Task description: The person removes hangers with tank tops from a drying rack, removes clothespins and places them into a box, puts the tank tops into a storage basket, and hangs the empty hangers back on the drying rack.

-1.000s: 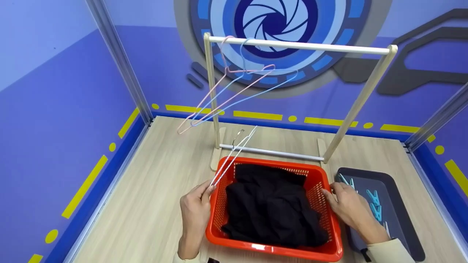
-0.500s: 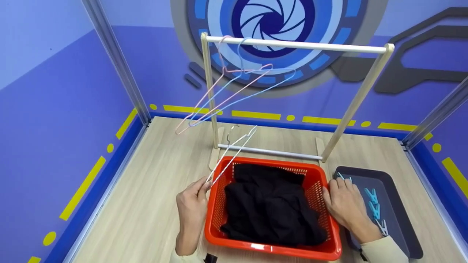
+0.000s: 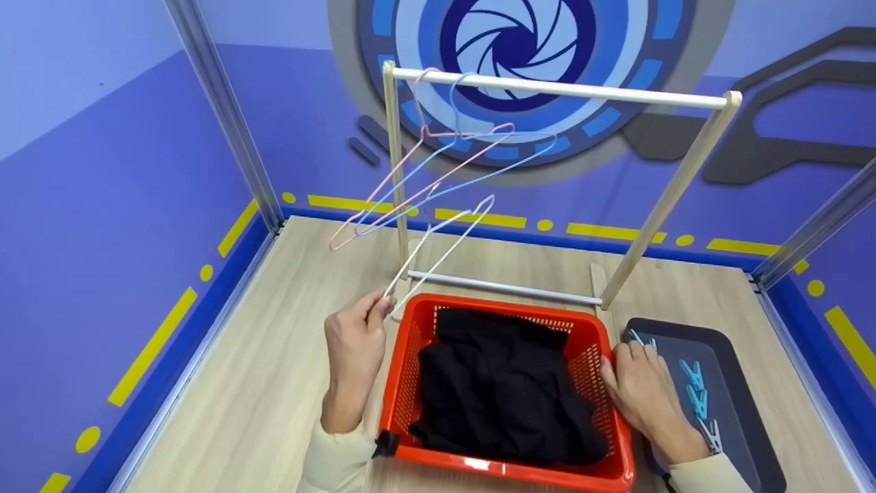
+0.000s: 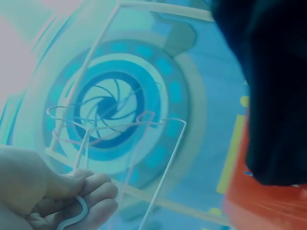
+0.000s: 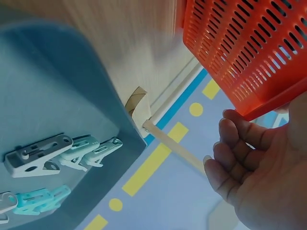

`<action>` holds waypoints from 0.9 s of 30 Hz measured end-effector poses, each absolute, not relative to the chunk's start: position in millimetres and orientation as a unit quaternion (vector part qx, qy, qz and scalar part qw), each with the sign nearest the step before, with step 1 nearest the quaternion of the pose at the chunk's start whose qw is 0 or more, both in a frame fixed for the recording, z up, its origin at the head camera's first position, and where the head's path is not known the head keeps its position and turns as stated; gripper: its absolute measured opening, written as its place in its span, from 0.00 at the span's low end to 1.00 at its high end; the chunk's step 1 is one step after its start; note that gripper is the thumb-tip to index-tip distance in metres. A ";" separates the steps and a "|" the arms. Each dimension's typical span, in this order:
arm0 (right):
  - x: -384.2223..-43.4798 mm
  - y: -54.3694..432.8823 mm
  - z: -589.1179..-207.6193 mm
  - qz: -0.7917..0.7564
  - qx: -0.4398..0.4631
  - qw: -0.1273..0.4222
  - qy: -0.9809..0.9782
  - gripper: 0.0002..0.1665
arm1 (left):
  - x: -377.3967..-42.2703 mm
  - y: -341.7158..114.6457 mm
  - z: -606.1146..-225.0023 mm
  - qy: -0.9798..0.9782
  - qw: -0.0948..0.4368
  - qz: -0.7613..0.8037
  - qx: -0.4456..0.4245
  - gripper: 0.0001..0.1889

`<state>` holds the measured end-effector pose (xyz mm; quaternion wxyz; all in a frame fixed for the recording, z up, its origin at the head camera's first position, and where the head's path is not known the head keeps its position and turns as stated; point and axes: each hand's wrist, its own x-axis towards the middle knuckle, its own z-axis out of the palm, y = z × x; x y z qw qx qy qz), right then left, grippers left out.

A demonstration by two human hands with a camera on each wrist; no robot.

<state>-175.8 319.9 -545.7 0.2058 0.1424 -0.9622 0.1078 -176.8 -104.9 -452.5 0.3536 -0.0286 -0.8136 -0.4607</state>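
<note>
My left hand (image 3: 356, 339) pinches a white wire hanger (image 3: 455, 242) by one end, between thumb and fingers. The hanger tilts up and away, left of and above the red basket (image 3: 503, 468), its hook overlapping the hanging hangers in the head view. Black cloth (image 3: 510, 390) lies bunched inside the basket. At the basket's right rim is my right hand (image 3: 647, 394), thumb at the rim and fingers outside it. In the right wrist view those fingers (image 5: 232, 163) curve loosely, apart from the slotted basket wall.
Behind the basket stands a clothes rack (image 3: 674, 192). A pink hanger (image 3: 393, 171) and a blue hanger (image 3: 510, 171) hang at its left end. On the right lies a dark tray (image 3: 742, 404) with several clothespins (image 3: 697, 400), teal and grey. Walls enclose the table (image 3: 239, 363).
My left hand has raised the white hanger, and its free end now stands higher. The right hand's fingers have shifted outward over the tray side, with the thumb still at the basket rim.
</note>
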 end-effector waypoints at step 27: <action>-173.1 316.6 -544.3 0.160 0.112 0.163 -0.967 0.10 | -272.6 -71.7 -341.9 -0.823 0.317 -0.463 -0.085 0.05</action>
